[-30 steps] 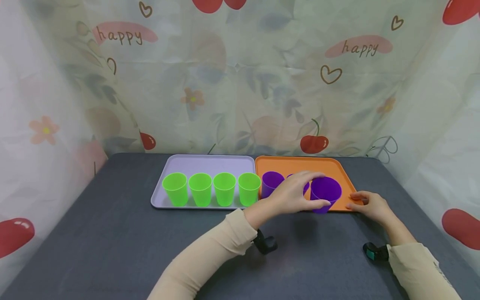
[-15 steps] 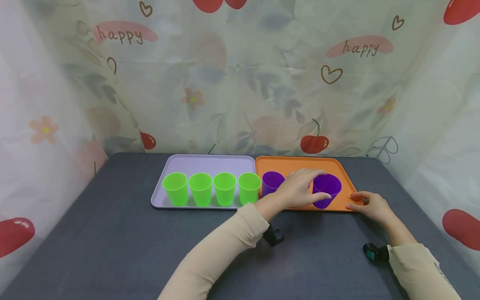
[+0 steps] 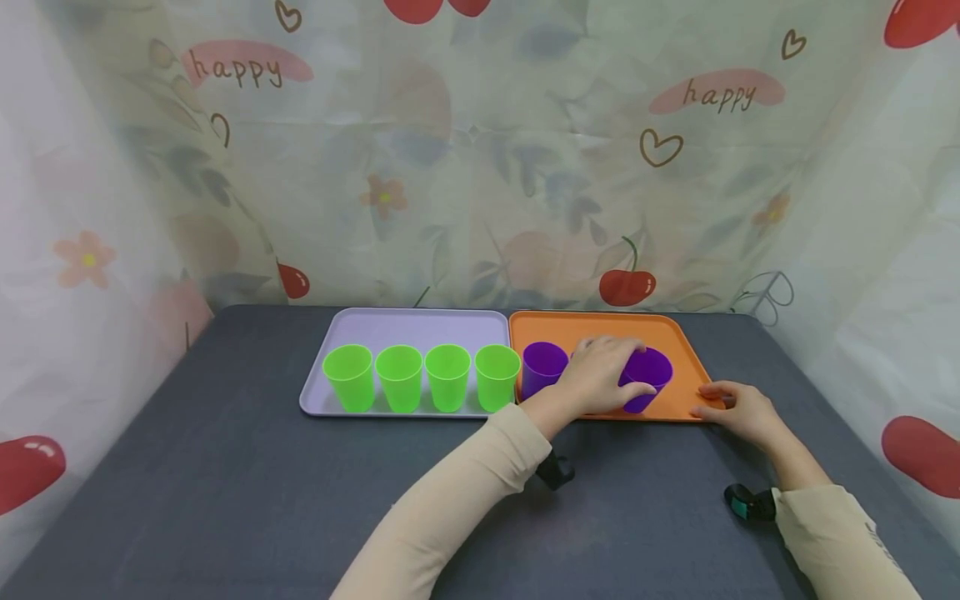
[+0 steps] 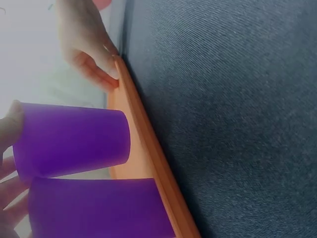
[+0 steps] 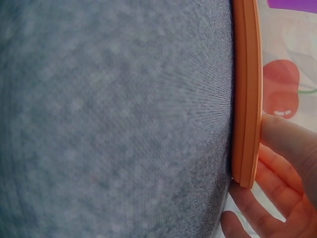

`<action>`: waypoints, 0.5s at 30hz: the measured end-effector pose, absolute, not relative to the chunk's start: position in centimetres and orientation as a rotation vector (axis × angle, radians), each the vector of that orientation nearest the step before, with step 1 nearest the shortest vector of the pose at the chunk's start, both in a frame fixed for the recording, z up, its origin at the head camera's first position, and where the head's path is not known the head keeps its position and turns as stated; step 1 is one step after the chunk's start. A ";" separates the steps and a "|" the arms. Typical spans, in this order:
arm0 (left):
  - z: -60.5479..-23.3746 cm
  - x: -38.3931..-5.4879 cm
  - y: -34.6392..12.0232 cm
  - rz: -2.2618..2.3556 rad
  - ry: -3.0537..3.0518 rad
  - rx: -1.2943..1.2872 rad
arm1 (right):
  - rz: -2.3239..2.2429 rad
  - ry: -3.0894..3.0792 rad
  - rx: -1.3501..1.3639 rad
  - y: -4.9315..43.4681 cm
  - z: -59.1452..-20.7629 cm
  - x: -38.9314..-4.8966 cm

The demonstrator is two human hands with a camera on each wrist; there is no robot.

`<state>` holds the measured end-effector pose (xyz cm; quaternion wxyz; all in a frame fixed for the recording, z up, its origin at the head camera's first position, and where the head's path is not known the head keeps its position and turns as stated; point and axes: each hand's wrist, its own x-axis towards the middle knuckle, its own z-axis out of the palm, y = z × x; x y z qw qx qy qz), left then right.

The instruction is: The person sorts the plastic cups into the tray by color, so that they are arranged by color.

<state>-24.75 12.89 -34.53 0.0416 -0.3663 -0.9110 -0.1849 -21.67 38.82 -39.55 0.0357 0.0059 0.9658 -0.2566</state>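
Note:
My left hand (image 3: pixel 600 375) grips a purple cup (image 3: pixel 648 373) upright at the right of a row in the orange tray (image 3: pixel 690 367). In the left wrist view, the held cup (image 4: pixel 74 141) has its base close over the tray, beside a second purple cup (image 4: pixel 99 208). That second cup is mostly hidden behind my hand in the head view. Another purple cup (image 3: pixel 543 368) stands at the tray's left end. My right hand (image 3: pixel 742 410) pinches the tray's near right corner, thumb on the rim (image 5: pixel 247 99) in the right wrist view and fingers around the outside.
A lilac tray (image 3: pixel 420 323) lies against the orange tray's left side. Several green cups (image 3: pixel 448 379) stand upright in a row along it. Both trays rest on a dark grey cloth-covered table (image 3: pixel 247 483), with a printed curtain (image 3: pixel 480 167) behind.
My left hand has lowered the purple cup from over the orange tray's front edge into the tray, and moved it slightly left toward the other purple cups. The right hand stays at the corner.

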 end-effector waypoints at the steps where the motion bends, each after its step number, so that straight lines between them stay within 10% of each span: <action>1: -34.6 -24.8 12.9 -0.554 -2.795 -1.112 | -0.786 2.969 0.014 38.8 -39.5 -21.7; 15: -35.5 -25.1 13.6 -0.322 -2.807 -1.053 | -0.789 2.964 0.010 38.8 -39.6 -21.7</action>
